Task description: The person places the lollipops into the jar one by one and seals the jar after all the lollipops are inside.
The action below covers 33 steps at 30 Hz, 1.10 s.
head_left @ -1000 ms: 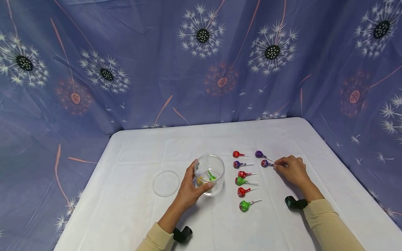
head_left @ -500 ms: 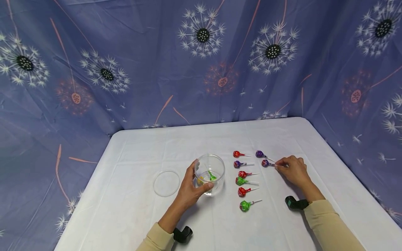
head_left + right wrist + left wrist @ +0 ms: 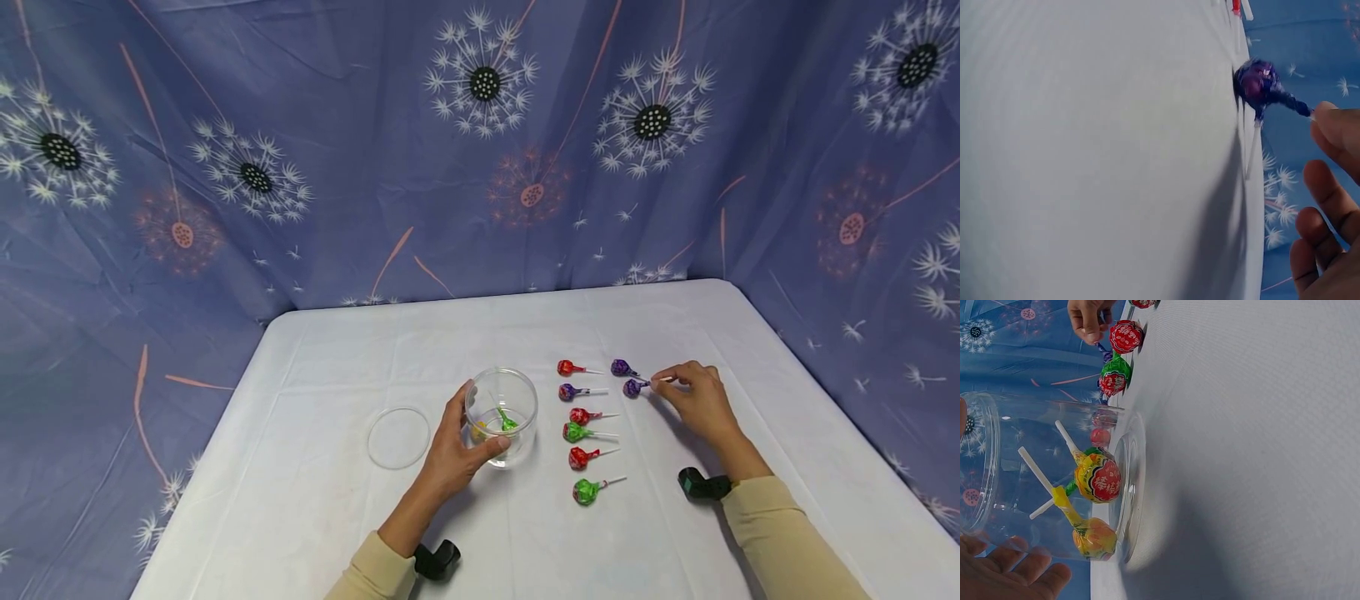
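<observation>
My left hand (image 3: 452,460) holds a clear plastic jar (image 3: 527,448) around its side, the thumb toward me. Inside lie two yellow lollipops (image 3: 1099,479) and a green lollipop (image 3: 507,422), sticks pointing up. My right hand (image 3: 697,404) pinches the stick of a purple lollipop (image 3: 632,388) between thumb and forefinger. Its stick end is raised, while the candy head appears to be at the tablecloth; the other fingers are loosely bent. Just behind it lies another purple lollipop (image 3: 620,367), its stick partly hidden in the head view.
Left of the jar lies a clear round lid (image 3: 398,438). Between jar and right hand runs a column of lollipops: red (image 3: 566,367), purple (image 3: 567,392), more red, and green (image 3: 585,492). A white cloth covers the table (image 3: 315,517); a patterned blue curtain (image 3: 337,167) hangs behind.
My right hand has lifted slightly, raising the stick end of the purple lollipop, and its head has turned a little. The left hand and jar stay where they were.
</observation>
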Each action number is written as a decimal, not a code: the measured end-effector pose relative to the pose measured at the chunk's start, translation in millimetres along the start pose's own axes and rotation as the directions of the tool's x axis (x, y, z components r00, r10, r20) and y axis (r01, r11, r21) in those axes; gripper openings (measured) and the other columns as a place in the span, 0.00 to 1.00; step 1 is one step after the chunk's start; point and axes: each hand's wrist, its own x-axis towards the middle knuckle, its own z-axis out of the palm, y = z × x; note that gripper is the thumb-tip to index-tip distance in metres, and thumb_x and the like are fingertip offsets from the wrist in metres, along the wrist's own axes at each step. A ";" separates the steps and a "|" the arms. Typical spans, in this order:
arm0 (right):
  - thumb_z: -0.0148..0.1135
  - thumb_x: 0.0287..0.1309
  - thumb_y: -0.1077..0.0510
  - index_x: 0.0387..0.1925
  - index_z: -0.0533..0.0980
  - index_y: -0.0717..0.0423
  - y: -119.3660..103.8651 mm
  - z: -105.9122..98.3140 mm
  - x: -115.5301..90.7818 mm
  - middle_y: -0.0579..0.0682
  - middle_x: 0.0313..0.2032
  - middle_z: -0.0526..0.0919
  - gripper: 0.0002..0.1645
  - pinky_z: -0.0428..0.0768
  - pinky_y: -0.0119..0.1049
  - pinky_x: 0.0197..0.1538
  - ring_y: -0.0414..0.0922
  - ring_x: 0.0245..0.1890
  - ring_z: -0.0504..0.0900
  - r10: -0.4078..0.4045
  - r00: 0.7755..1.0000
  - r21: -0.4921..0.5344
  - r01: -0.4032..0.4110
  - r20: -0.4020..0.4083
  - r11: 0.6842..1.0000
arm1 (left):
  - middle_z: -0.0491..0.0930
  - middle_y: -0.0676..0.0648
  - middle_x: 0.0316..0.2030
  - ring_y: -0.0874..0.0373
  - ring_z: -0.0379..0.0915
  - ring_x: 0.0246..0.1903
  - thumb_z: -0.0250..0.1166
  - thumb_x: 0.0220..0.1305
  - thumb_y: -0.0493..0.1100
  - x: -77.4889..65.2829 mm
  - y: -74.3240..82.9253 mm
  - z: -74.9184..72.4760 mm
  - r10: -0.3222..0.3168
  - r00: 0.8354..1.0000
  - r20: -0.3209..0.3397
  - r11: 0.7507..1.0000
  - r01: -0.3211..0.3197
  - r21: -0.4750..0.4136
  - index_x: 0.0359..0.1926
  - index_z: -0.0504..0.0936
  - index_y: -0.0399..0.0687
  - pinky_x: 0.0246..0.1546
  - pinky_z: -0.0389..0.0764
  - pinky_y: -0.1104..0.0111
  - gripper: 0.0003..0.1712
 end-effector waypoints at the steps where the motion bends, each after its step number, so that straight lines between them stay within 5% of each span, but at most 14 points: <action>1: 0.65 0.55 0.60 0.32 0.83 0.58 -2.0 0.2 0.6 0.58 0.35 0.79 0.05 0.62 0.35 0.38 0.50 0.39 0.68 -0.010 1.000 0.005 0.010 -0.010 1.000 | 0.56 0.35 0.69 0.42 0.53 0.70 0.70 0.54 0.40 -0.1 -0.1 0.0 0.000 1.000 0.000 1.000 0.000 -0.001 0.72 0.49 0.38 0.70 0.56 0.50 0.51; 9: 0.69 0.50 0.62 0.29 0.83 0.59 -23.2 -0.3 5.0 0.53 0.32 0.80 0.04 0.62 0.31 0.38 0.35 0.36 0.62 -0.078 0.992 0.065 0.085 -0.099 0.994 | 0.55 0.35 0.69 0.42 0.53 0.69 0.70 0.54 0.40 -0.9 -0.7 -1.3 0.000 1.000 0.002 1.000 0.000 -0.012 0.72 0.49 0.39 0.70 0.56 0.50 0.52; 19: 0.68 0.54 0.55 0.31 0.83 0.54 -75.6 -5.8 8.8 0.34 0.34 0.74 0.06 0.62 0.35 0.41 0.31 0.39 0.62 -0.092 0.994 0.185 0.102 -0.062 0.978 | 0.56 0.35 0.69 0.41 0.53 0.69 0.70 0.54 0.40 -1.0 -0.5 -1.3 -0.001 1.000 0.000 1.000 0.001 -0.001 0.72 0.49 0.39 0.70 0.57 0.49 0.51; 33: 0.69 0.49 0.66 0.30 0.83 0.56 -146.3 0.2 7.6 0.48 0.35 0.77 0.05 0.64 0.29 0.44 0.32 0.43 0.64 -0.229 0.970 0.340 0.243 -0.080 0.908 | 0.55 0.35 0.69 0.41 0.52 0.70 0.70 0.54 0.41 -0.9 0.6 -2.1 -0.006 1.000 0.004 1.000 0.006 0.008 0.72 0.49 0.39 0.70 0.57 0.49 0.52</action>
